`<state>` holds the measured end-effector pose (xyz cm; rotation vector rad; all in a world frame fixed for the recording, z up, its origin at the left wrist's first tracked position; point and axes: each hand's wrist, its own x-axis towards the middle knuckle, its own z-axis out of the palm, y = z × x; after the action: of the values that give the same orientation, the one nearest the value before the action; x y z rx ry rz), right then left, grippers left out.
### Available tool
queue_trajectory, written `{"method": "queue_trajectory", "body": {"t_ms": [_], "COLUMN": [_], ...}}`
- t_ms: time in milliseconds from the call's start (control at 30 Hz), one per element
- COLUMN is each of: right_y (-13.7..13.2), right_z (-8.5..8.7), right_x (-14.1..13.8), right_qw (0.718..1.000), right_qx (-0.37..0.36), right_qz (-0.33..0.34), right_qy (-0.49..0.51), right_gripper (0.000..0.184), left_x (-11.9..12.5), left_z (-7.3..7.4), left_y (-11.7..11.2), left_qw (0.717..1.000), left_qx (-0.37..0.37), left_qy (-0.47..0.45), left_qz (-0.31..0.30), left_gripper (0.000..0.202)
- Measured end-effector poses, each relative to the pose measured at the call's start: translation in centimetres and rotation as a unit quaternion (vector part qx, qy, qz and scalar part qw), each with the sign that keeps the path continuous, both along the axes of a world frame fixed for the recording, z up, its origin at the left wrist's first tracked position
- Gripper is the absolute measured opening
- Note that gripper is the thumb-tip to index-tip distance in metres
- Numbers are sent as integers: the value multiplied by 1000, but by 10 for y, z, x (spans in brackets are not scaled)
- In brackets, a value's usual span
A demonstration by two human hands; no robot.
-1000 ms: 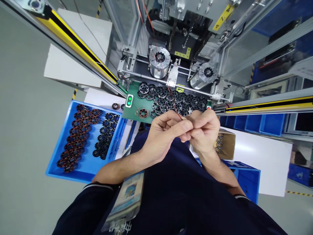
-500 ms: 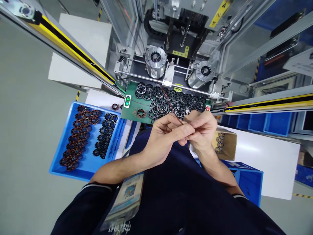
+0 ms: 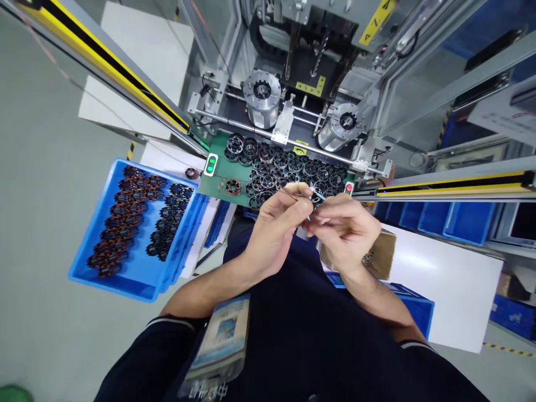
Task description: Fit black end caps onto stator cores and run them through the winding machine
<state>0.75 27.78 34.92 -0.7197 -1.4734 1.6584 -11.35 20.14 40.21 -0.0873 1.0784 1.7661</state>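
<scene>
Wire [image 3: 288, 193] | pinched between left hand's [image 3: 278, 223] thumb and fingers, near black rings [image 3: 268, 180] | right hand [image 3: 349, 229] curled beside pale-blue strip [image 3: 320, 196], grip unclear | probably light, springy, easily kinked; best held near its end

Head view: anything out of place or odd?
Mildly odd: one copper-wound ring sits apart from the dark rings on the green bench top, with loose wire strands straggling around it. Another wound ring lies outside the blue tray, on the white surface. No spill or damage visible.
</scene>
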Motion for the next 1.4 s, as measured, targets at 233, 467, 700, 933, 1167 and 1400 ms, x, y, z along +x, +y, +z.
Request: {"method": "queue_trajectory", "body": {"t_ms": [233, 467, 700, 933, 1167, 1400], "right_y": [-21, -21, 42, 122, 163, 186], "right_z": [15, 30, 6, -38, -98, -132], "right_x": [-78, -150, -168, -190, -251, -303], "right_qw": [996, 996, 991, 973, 981, 985], "right_qx": [-80, 7, -25, -147, -93, -17], "right_qz": [-38, -44, -19, 77, 89, 84], "right_qy": [-14, -73, -128, -160, -142, -147], "right_gripper": [18, 17, 34, 43, 31, 24], "left_x": [-69, -142, -188, -225, -273, -316], "left_z": [-7, -12, -71, -131, -167, -194], "left_y": [-7, -7, 44, 97, 135, 165], "left_qw": [998, 994, 972, 922, 975, 981], "left_qx": [25, 75, 142, 216, 181, 122], "left_qy": [-31, -41, 162, 312, 124, 142], "left_qz": [-41, -61, -93, -71, 38, 43], "left_gripper": [54, 58, 30, 9, 20, 17]}}
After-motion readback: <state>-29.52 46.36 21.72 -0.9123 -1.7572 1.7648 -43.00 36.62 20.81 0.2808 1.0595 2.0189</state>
